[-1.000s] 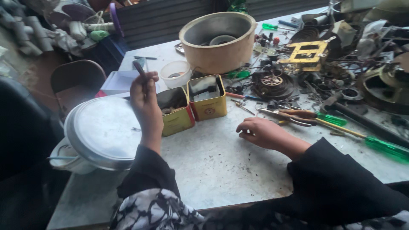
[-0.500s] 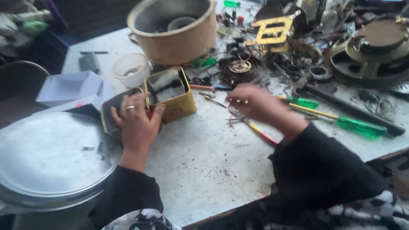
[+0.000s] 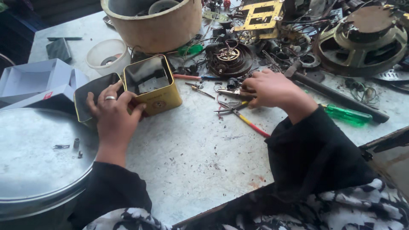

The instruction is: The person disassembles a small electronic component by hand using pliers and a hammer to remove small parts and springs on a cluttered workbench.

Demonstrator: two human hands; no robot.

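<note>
Left hand (image 3: 113, 115) down onto tins (image 3: 128, 91)

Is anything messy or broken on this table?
Yes. Beyond the right hand, loose wires, a round coil part and a bare speaker frame lie jumbled. The left hand touches an open yellow tin.

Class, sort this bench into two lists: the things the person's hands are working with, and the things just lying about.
In hand:
left hand on the yellow tins
right hand on the small tools

Lying about:
round beige tub
white cup
speaker
green-handled screwdriver
metal lid
white box
</note>
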